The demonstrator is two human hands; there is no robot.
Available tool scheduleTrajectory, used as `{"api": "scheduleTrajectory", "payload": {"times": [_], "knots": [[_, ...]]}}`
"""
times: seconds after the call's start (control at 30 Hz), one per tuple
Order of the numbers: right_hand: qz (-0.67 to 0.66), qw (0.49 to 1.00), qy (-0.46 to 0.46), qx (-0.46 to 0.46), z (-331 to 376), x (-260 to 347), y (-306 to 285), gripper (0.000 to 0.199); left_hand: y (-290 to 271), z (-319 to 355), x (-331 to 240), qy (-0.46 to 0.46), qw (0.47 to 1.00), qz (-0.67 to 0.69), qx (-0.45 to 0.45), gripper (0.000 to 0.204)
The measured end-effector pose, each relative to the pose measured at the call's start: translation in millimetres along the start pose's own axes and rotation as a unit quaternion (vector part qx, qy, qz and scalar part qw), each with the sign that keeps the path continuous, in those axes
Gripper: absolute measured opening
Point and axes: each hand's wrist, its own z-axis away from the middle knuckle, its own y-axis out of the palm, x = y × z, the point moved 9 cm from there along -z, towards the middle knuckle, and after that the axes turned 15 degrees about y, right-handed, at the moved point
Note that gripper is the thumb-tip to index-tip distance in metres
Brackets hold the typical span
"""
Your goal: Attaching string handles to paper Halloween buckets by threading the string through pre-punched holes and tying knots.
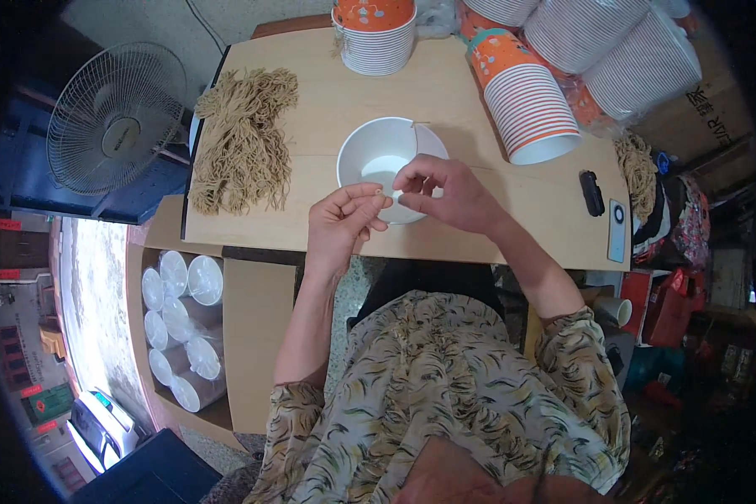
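On the wooden table [328,101], stacks of orange-and-white paper bowls [525,97] lie at the far right, and a heap of tan cords [244,139] waits at the left, so much appears left to do. One white bowl [374,151] sits mid-table just beyond the hands, a thin strand at its rim; its cord looks unfinished. The left hand [340,223] and right hand [441,189] meet over its near edge, fingertips pinched, apparently on that strand

Both bare forearms rise from the lower edge toward the middle of the frame. The left hand [340,220] has thumb and fingertips pinched together, pointing right. The right hand [445,191] curls beside it, fingers bent in a similar pinching grip, fingertips nearly touching.
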Motion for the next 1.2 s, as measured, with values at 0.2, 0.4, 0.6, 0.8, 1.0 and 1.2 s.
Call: {"api": "scheduleTrajectory", "payload": {"times": [0.2, 0.4, 0.6, 0.8, 1.0, 1.2], "knots": [[0.013, 0.996, -0.036, -0.075, 8, -1, 3, 0.015, 5, -1, 7, 0.001, 1.0, 0.014, 0.022, 0.015], [0.019, 0.996, -0.039, -0.082, 7, -8, 4, 0.009, 11, -1, 3, 0.004, 0.999, 0.021, 0.027, 0.014], [-0.012, 0.995, -0.032, -0.089, 9, -3, 5, 0.006, 11, 2, 4, -0.005, 0.999, 0.052, 0.009, 0.013], [-0.02, 0.996, -0.005, -0.091, 10, -7, 5, 0.006, 10, 1, 3, -0.007, 0.999, 0.052, -0.004, 0.011], [0.016, 0.994, -0.042, -0.098, 12, 4, 6, 0.011, 9, 0, 4, 0.019, 0.999, 0.039, -0.018, 0.009], [0.047, 0.986, -0.093, -0.133, 15, 9, 7, 0.01, 9, 0, 1, 0.056, 0.998, 0.017, -0.017, 0.011]]}}
